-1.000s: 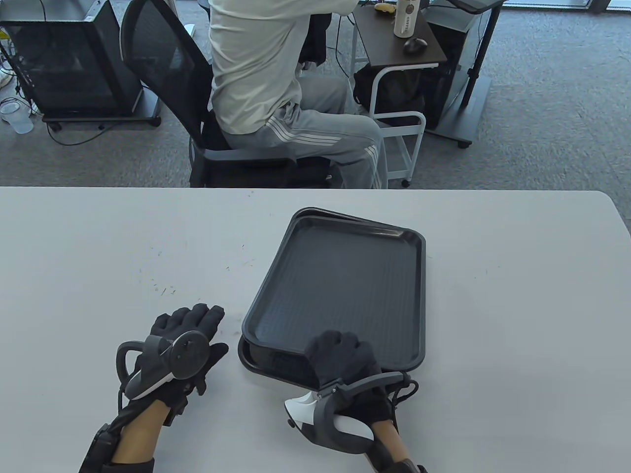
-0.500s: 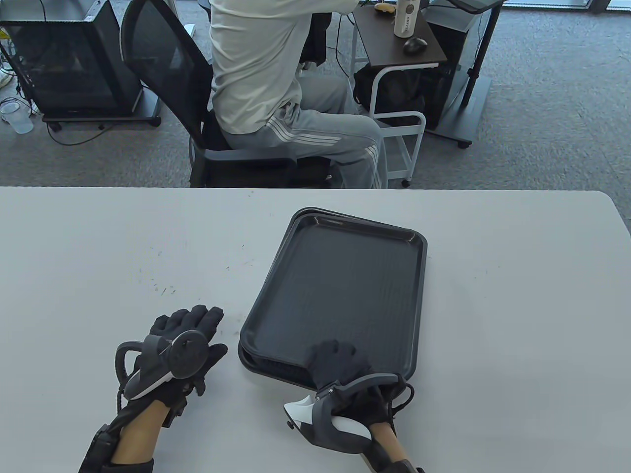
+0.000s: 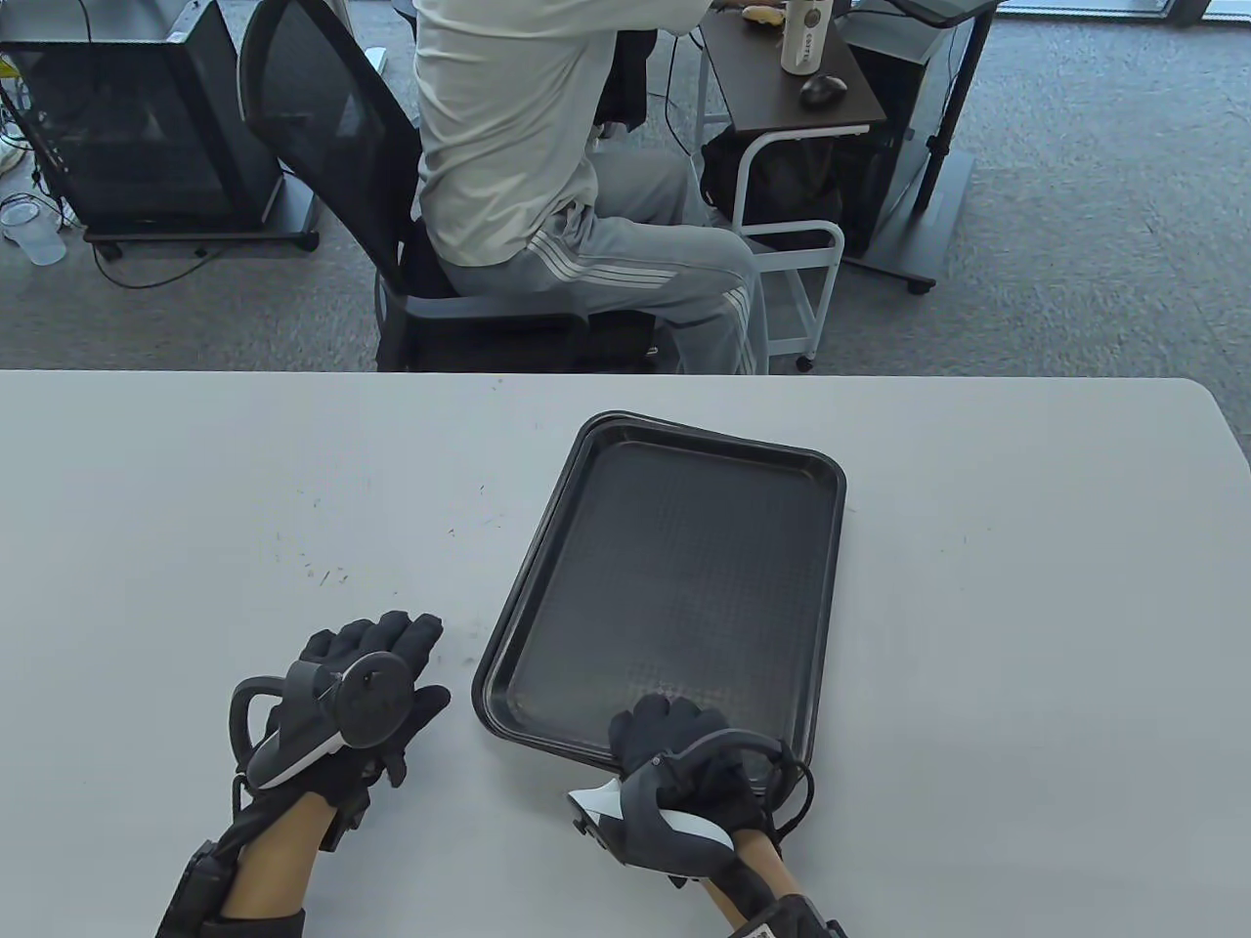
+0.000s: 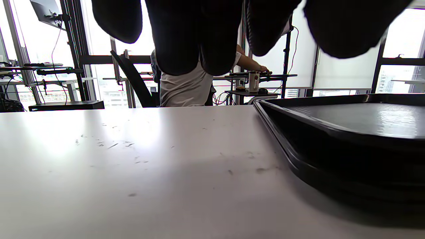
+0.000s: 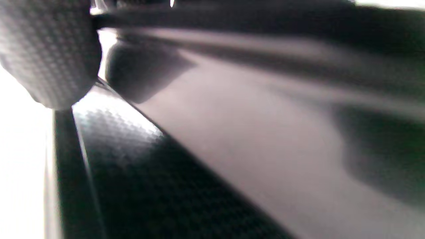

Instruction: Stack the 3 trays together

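The black trays lie nested in one stack on the white table, right of center. A sliver of a lower tray's rim shows at the far edge. My right hand is at the stack's near edge, its fingers curled over the top tray's rim; the thumb is hidden. In the right wrist view a fingertip presses on the tray's textured surface. My left hand rests flat on the table just left of the stack, holding nothing. The left wrist view shows the stack's side under my fingers.
A person sits in a mesh office chair just beyond the table's far edge. A small cart with a cup and mouse stands behind. The table's rounded far right corner is in view.
The top tray's near end, held raised by my right hand, has come down and now sits nested in the stack. My right hand moved slightly toward me. The left hand stayed put.
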Tool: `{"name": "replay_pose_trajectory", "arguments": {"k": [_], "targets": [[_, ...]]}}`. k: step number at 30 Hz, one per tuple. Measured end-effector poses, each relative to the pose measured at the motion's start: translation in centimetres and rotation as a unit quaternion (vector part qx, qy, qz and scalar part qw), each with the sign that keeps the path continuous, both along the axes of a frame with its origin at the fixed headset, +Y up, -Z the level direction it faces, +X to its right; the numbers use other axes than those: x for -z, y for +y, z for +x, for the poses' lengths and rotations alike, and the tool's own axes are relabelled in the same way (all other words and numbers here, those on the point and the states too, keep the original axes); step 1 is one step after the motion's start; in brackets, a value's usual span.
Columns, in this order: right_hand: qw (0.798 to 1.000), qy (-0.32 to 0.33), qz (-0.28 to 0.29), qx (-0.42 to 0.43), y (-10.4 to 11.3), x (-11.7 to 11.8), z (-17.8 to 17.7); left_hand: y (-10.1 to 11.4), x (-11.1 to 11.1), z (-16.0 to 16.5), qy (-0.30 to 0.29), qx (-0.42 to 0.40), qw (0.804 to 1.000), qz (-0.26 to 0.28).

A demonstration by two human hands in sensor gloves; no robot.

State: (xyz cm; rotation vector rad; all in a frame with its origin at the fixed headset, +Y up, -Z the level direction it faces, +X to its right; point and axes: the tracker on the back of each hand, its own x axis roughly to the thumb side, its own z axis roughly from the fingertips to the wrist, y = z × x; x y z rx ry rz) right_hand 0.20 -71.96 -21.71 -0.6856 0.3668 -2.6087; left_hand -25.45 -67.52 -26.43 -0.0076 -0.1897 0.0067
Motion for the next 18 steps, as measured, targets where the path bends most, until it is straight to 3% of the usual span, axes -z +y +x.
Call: {"name": "replay_pose_trajectory", "arguments": {"k": [18], "targets": [[0.998, -0.012, -0.065, -0.015, -1.01, 0.23, -0.3, -0.43, 0.23, 0.18, -0.001, 0.004, 1.0, -0.029]]}}
